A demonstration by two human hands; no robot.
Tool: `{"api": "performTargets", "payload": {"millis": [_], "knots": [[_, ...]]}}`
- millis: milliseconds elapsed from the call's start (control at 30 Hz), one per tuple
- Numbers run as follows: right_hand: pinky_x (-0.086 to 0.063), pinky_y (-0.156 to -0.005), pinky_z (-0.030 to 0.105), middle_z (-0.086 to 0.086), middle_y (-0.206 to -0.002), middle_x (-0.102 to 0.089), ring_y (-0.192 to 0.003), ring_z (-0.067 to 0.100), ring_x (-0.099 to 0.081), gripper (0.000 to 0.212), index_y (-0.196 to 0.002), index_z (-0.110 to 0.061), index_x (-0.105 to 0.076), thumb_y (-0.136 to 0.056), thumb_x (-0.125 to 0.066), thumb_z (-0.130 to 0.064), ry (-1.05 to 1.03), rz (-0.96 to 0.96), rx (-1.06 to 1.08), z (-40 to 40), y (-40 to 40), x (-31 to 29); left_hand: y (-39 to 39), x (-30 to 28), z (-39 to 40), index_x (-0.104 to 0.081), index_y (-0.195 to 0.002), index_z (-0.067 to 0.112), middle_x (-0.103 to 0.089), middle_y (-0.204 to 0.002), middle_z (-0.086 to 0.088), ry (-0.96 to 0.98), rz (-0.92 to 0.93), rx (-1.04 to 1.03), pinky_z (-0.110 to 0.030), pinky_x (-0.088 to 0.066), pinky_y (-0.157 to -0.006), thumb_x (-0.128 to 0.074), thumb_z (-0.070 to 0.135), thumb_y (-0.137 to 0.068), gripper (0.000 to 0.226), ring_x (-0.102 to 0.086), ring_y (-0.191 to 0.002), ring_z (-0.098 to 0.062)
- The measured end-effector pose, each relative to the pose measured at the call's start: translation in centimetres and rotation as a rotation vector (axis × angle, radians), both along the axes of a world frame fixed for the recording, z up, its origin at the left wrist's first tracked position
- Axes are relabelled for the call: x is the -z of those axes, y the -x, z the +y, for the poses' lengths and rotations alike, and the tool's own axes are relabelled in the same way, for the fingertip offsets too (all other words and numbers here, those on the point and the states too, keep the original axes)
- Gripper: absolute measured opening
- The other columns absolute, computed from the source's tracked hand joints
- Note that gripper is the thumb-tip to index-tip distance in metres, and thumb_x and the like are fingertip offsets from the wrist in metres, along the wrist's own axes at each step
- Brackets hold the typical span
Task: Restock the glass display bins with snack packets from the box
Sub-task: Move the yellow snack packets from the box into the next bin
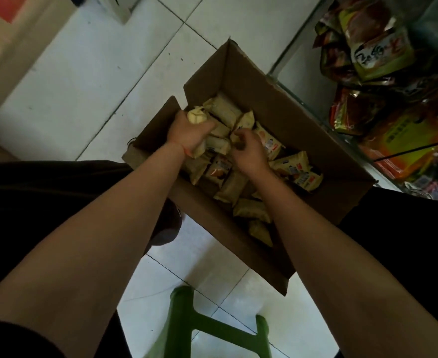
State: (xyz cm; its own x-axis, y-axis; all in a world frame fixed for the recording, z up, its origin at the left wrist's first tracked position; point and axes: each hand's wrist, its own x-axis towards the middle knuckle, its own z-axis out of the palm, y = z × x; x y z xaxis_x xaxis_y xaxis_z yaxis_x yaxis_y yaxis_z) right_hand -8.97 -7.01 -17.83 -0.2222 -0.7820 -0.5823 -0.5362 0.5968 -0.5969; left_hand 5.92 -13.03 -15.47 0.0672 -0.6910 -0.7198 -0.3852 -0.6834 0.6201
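An open cardboard box sits on the tiled floor in front of me, holding several pale yellow snack packets. My left hand is inside the box at its left side, closed around a bunch of yellow packets that stick out above and below the fist. My right hand reaches into the middle of the box, its fingers pinching a corner of a packet on top of the pile. The glass display bins stand just right of the box.
The bins on the right hold red, orange and green snack bags. A green plastic stool stands below me on the white tiles. My dark trouser legs flank the box left and right. A wooden counter edge runs along the far left.
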Motion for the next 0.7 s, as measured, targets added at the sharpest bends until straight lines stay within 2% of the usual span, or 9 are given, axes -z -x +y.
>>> {"api": "performTargets", "payload": {"millis": [33,100,167,300,367,433,500,600,700], "knots": [[-0.043,-0.093,0.028,0.01,-0.139,-0.043,-0.122,0.025,-0.049,0.053,-0.135,-0.013,-0.049,-0.085,-0.064,-0.013,-0.005,0.026,-0.155,-0.2,-0.5,0.8,-0.4,0.0,-0.3,-0.047,-0.134,0.013,-0.054,-0.114,0.001,-0.015,-0.016,0.009,-0.031,-0.045,-0.093,-0.073,0.036,-0.08,0.064,-0.053,-0.106,-0.017],[-0.045,-0.084,0.026,0.008,-0.146,-0.036,-0.125,0.028,-0.047,0.065,-0.143,-0.017,-0.04,-0.084,-0.067,-0.015,-0.053,0.065,-0.349,-0.6,-1.7,2.1,-0.7,0.1,-0.2,-0.052,-0.129,0.011,-0.057,-0.111,-0.002,-0.057,-0.014,0.0,-0.031,-0.048,-0.088,-0.072,0.035,-0.081,0.058,-0.057,-0.106,-0.02],[-0.043,-0.069,0.023,0.005,-0.145,-0.036,-0.12,0.029,-0.05,0.063,-0.142,-0.021,-0.04,-0.085,-0.067,-0.018,-0.084,0.127,-0.391,-1.1,-2.4,2.9,-0.6,0.0,0.2,-0.054,-0.127,0.009,-0.058,-0.109,-0.003,-0.088,0.0,-0.054,-0.032,-0.051,-0.085,-0.072,0.035,-0.08,0.056,-0.06,-0.105,-0.022],[-0.044,-0.078,0.029,0.009,-0.124,-0.058,-0.109,0.028,-0.057,0.051,-0.123,-0.016,-0.055,-0.081,-0.069,-0.042,-0.064,0.184,-0.366,-2.2,-2.4,2.6,-0.5,-0.5,0.1,-0.057,-0.125,0.013,-0.064,-0.115,-0.009,-0.173,0.208,-0.167,-0.029,-0.055,-0.059,-0.073,0.048,-0.073,0.064,-0.066,-0.093,-0.023],[-0.047,-0.078,0.029,0.006,-0.114,-0.062,-0.104,0.023,-0.059,0.054,-0.12,-0.014,-0.059,-0.078,-0.071,-0.046,-0.081,0.088,-0.25,-2.4,-2.1,1.3,-0.4,-1.2,-0.2,-0.066,-0.11,0.014,-0.069,-0.1,-0.012,-0.198,0.309,-0.236,-0.032,-0.054,-0.059,-0.063,0.056,-0.075,0.055,-0.067,-0.08,-0.024],[-0.045,-0.076,0.025,0.001,-0.105,-0.062,-0.099,0.017,-0.059,0.05,-0.12,-0.012,-0.063,-0.079,-0.073,-0.038,-0.103,-0.061,-0.055,-2.0,-1.4,-0.8,-0.2,-2.5,0.0,-0.067,-0.09,0.016,-0.067,-0.077,-0.006,-0.203,0.39,-0.301,-0.03,-0.052,-0.065,-0.046,0.052,-0.09,0.041,-0.064,-0.07,-0.02],[-0.044,-0.073,0.024,0.0,-0.102,-0.064,-0.096,0.015,-0.061,0.04,-0.114,-0.013,-0.066,-0.08,-0.071,-0.034,-0.093,-0.103,0.056,-1.3,-0.2,-3.2,0.0,-3.4,0.7,-0.063,-0.082,0.018,-0.063,-0.071,-0.003,-0.207,0.454,-0.347,-0.029,-0.05,-0.071,-0.035,0.045,-0.096,0.041,-0.062,-0.07,-0.019],[-0.051,-0.076,0.028,-0.002,-0.096,-0.066,-0.09,0.014,-0.063,0.026,-0.104,-0.019,-0.068,-0.083,-0.066,-0.035,-0.063,-0.145,0.149,0.1,1.8,-8.3,0.4,-6.8,2.1,-0.059,-0.086,0.016,-0.059,-0.08,-0.009,-0.185,0.469,-0.352,-0.034,-0.05,-0.075,-0.039,0.04,-0.095,0.033,-0.059,-0.075,-0.025],[-0.056,-0.062,0.024,0.005,-0.097,-0.069,-0.082,0.017,-0.068,0.019,-0.103,-0.016,-0.064,-0.09,-0.059,-0.03,-0.062,-0.322,0.219,1.8,3.0,-14.7,1.0,-12.0,3.5,-0.062,-0.109,0.013,-0.062,-0.094,-0.013,-0.115,0.476,-0.298,-0.044,-0.055,-0.075,-0.05,0.037,-0.092,0.032,-0.063,-0.078,-0.028]]}}
